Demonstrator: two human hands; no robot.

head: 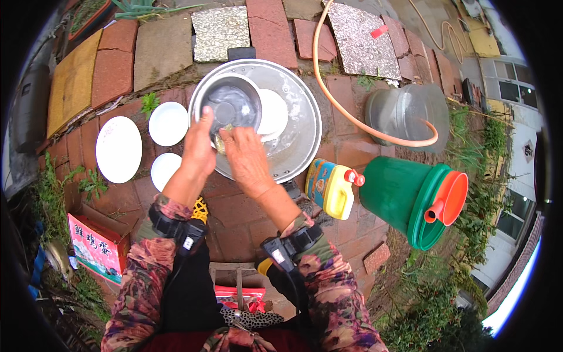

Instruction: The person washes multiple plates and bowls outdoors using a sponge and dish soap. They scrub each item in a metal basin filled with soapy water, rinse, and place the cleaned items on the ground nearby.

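A metal pot is tilted over the left side of a wide metal basin. My left hand grips the pot's near rim, thumb up along the inside. In my right hand is a yellowish scrubbing pad, pressed against the pot's near edge; the fingers hide part of it. Behind the pot, a white dish sits inside the basin, partly covered by it. Wet, soapy-looking streaks show on the basin's bottom.
Left of the basin lie a white oval plate and two white bowls. To the right stand a yellow detergent jug, a green bucket with an orange scoop, and a clear tub with a hose. A cardboard box sits at left.
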